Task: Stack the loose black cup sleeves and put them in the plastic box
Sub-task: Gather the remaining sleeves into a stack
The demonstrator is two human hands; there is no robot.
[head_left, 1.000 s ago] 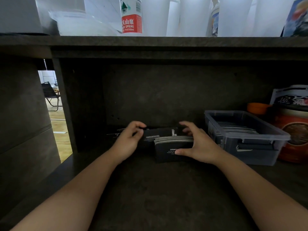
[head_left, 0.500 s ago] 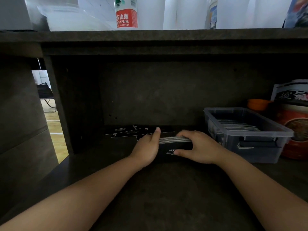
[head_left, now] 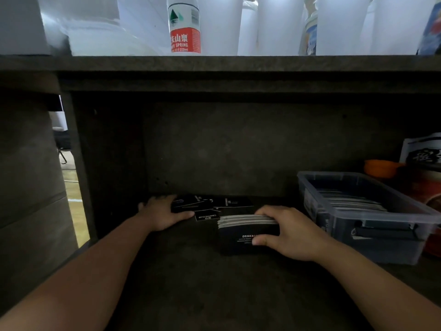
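Note:
A stack of black cup sleeves [head_left: 241, 231] stands on edge on the dark shelf, white print facing me. My right hand [head_left: 288, 235] grips it, fingers over the top and thumb on the front face. Several loose black sleeves [head_left: 222, 203] lie flat against the back wall. My left hand [head_left: 164, 212] reaches over their left end, thumb lying along a sleeve's near edge; whether it holds any is hard to tell in the dark. The clear plastic box [head_left: 381, 240] stands to the right, with sleeves [head_left: 346, 203] lying inside.
An orange bowl [head_left: 381, 167] and a red printed container [head_left: 432, 211] crowd the far right behind the box. The shelf board [head_left: 214, 68] hangs low overhead, with a water bottle [head_left: 185, 27] and white cups on top. A gap opens at the left.
My left hand has left the stack and moved back left to the loose sleeves by the wall. My right hand still holds the stack in place.

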